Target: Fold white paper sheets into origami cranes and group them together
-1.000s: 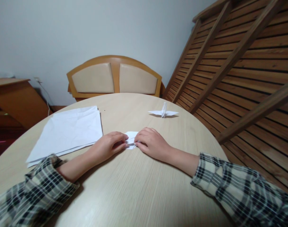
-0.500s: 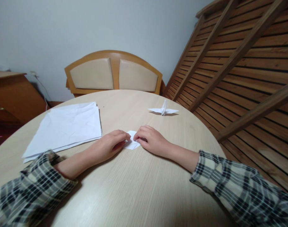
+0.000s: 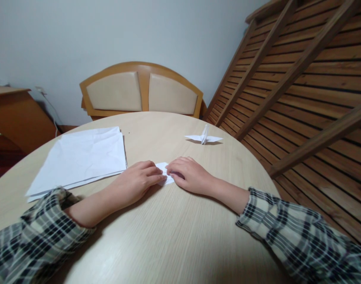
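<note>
Two bare hands at work on a small folded paper [image 3: 169,180], white, low on the desk [image 3: 174,236], in the narrow gap between the fingertips of both. Left hand [image 3: 139,182]: fingers extended and close together, tips and thumb touching the paper's left side; cannot tell whether it pinches or only presses. Right hand [image 3: 192,175]: fingers curled down, thumb near the index, tips on the paper's right side; pinch or press likewise unclear. Much of the paper is hidden under the fingers; a pale patch shows beyond the tips, another on the near side.

Beyond the right hand, a little to its right and well apart: a white paper crane [image 3: 204,137], upright, wings spread. Left of and beyond the left hand: a stack of white sheets [image 3: 85,157], top one creased, edges not quite aligned. Both forearms in checked sleeves [image 3: 281,221]. Farther out past the hands, a padded headboard [image 3: 144,88]; off to the right hand's right, a slatted wooden panel [image 3: 301,98].
</note>
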Action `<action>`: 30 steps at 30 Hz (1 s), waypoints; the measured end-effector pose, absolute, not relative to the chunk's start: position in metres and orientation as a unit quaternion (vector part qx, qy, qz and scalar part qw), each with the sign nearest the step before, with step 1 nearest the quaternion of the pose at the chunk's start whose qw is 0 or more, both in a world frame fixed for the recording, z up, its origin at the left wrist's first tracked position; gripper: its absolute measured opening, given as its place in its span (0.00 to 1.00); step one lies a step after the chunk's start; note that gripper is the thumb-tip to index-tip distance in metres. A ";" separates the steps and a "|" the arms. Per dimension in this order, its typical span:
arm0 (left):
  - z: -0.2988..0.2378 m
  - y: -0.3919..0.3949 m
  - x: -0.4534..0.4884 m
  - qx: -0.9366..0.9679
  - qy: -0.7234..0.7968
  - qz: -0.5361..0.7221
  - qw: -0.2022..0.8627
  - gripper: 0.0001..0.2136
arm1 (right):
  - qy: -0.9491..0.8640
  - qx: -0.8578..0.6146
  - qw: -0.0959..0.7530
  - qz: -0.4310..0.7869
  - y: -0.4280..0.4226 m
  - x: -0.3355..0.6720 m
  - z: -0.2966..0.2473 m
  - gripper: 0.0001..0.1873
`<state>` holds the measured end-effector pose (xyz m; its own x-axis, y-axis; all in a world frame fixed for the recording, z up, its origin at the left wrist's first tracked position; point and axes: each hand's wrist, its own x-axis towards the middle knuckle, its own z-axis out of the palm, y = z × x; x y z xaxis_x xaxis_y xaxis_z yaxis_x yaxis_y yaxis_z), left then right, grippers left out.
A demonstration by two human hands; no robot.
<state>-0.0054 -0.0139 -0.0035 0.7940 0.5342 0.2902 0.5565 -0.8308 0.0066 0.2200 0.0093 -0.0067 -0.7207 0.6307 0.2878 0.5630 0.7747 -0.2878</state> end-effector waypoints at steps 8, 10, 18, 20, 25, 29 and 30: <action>0.003 -0.024 0.001 -0.931 -0.331 -0.064 0.140 0.12 | -0.906 -0.355 0.217 0.076 0.012 0.223 0.001 0.13; 0.005 -0.026 0.003 -0.927 -0.345 -0.054 0.137 0.13 | -0.904 -0.350 0.230 0.086 0.014 0.224 0.001 0.10; 0.009 -0.027 0.005 -0.914 -0.388 -0.068 0.097 0.14 | -0.899 -0.299 0.262 0.184 0.017 0.226 0.000 0.08; 0.008 -0.026 0.005 -0.914 -0.387 -0.083 0.084 0.17 | -0.890 -0.296 0.264 0.224 0.016 0.226 -0.002 0.10; 0.001 -0.025 0.002 -0.916 -0.385 -0.105 0.053 0.20 | -0.857 -0.305 0.285 0.302 0.013 0.224 -0.006 0.12; -0.004 -0.026 0.000 -0.912 -0.393 -0.114 0.044 0.18 | -0.888 -0.291 0.279 0.221 0.013 0.223 -0.006 0.13; -0.004 -0.027 0.000 -0.911 -0.394 -0.117 0.043 0.18 | -0.897 -0.291 0.272 0.191 0.014 0.223 -0.006 0.14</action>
<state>-0.0003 -0.0269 -0.0043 0.6617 0.7083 0.2459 0.7282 -0.6852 0.0141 0.2228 0.0138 -0.0059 -0.6826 0.6261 0.3769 0.4177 0.7575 -0.5018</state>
